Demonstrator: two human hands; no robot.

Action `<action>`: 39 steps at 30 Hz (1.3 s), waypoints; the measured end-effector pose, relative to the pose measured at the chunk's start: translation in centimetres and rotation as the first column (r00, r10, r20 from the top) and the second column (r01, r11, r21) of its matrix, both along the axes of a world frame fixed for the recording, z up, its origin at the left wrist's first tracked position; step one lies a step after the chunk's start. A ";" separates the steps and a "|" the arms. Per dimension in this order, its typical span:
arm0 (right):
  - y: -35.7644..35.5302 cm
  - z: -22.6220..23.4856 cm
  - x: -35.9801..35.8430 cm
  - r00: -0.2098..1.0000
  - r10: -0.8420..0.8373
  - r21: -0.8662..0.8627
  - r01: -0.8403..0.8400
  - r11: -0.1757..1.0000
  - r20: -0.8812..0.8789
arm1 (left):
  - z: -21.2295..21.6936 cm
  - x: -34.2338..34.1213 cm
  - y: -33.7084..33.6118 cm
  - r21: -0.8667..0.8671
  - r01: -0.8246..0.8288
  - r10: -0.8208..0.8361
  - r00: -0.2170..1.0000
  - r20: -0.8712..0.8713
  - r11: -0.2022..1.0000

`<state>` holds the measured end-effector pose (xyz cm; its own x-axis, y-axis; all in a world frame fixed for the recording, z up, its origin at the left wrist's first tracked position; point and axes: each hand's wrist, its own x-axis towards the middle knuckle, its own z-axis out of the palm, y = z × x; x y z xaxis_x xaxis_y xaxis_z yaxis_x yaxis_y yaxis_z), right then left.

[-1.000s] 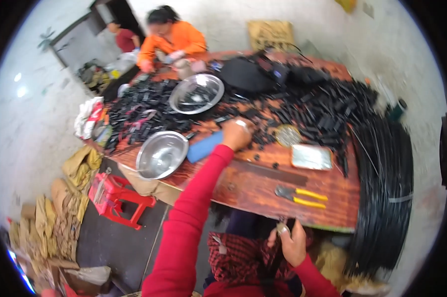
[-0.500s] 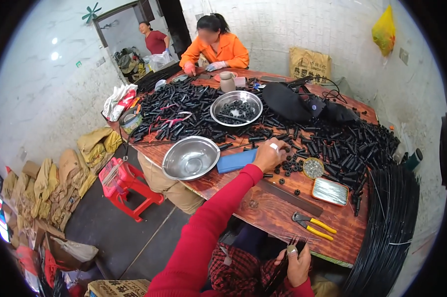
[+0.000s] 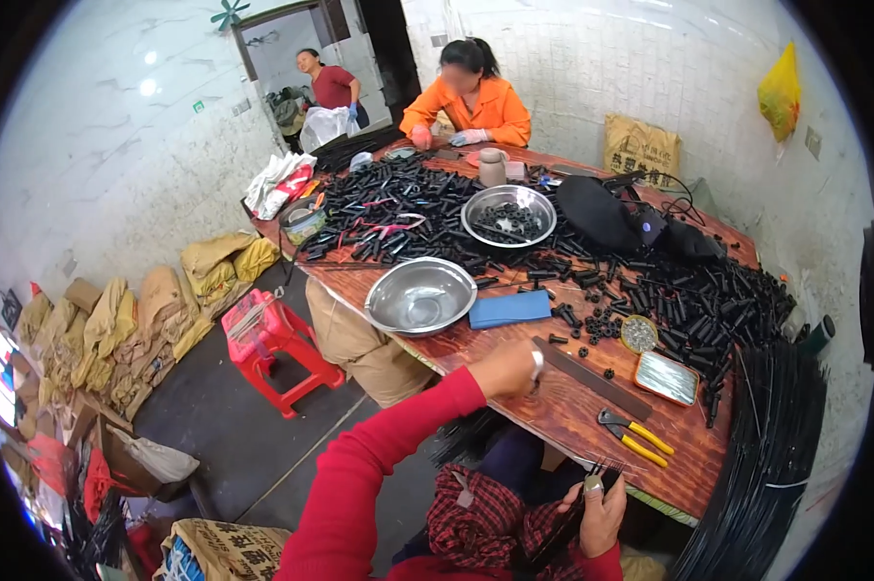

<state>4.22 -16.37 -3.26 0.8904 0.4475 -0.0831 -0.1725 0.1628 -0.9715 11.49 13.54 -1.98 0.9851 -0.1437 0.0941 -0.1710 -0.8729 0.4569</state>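
Observation:
My left hand [image 3: 507,373], with a pale band on a finger, is curled over the table's near edge beside a flat dark brown strip [image 3: 592,376]. Its fingers are closed and mostly hidden, so what they hold does not show. Low at the right, my right hand [image 3: 601,515] grips a bundle of thin black rods [image 3: 551,535], their tips poking up past the thumb, which wears a pale cover. Pliers with yellow handles [image 3: 640,441] lie near it. Small black ribbed rings [image 3: 592,329] are scattered beyond my left hand, close to a blue block [image 3: 510,310].
Black tubular parts [image 3: 388,213] heap across the wooden table [image 3: 437,353]. Two steel bowls [image 3: 420,296] [image 3: 508,212], a round tin [image 3: 639,334] and a rectangular tray [image 3: 666,378] stand there. Long black rods [image 3: 766,455] hang at right. A red stool [image 3: 277,353] stands left; a co-worker in orange [image 3: 500,108] sits opposite.
My left hand has drawn back from the small black rings toward the table's near edge. The right hand keeps its grip on the rods. The whole view has shifted slightly.

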 end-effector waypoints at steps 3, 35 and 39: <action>0.4 0.1 -0.5 1.000 0.004 0.014 -0.004 1.000 0.025 | -3.4 -0.1 0.0 0.193 0.006 -0.025 0.995 0.094 0.981; -0.5 0.5 -3.3 0.990 0.141 0.056 -0.141 0.988 0.004 | -1.1 -9.9 -8.4 -0.961 -0.259 -0.353 0.894 -0.277 0.098; -0.6 0.2 -3.2 0.989 0.146 0.052 -0.146 0.988 0.003 | -0.7 -10.0 -9.0 -0.951 -0.292 -0.365 0.878 -0.310 0.106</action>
